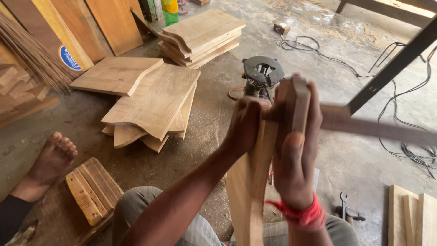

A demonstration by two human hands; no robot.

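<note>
1. Wood: the upright plank (pixel 248 182) stands between your knees, clamped by your left hand (pixel 246 125) and right hand (pixel 296 155).
2. It looks stiff and fairly heavy; grip below its top edge.

**Pale timber, grey floor, one red band**

The wooden piece (pixel 248 182) at the centre is light tan with fine straight grain. A bright red thread band (pixel 300 213) circles the wrist at lower centre. The cut boards (pixel 154 98) left of centre are honey-yellow with wavy brown grain lines; the stack (pixel 202 36) at upper centre is the same pale tone. The router (pixel 261 75) at upper centre is black with dull grey metal. Black cables (pixel 409 150) loop over the mottled grey floor (pixel 341 164) at right. A blue oval sticker (pixel 69 58) marks an orange-brown plank at upper left. The bottle (pixel 170 11) at the top is green with a yellow label. The trousers (pixel 136 205) at the bottom are grey.
</note>
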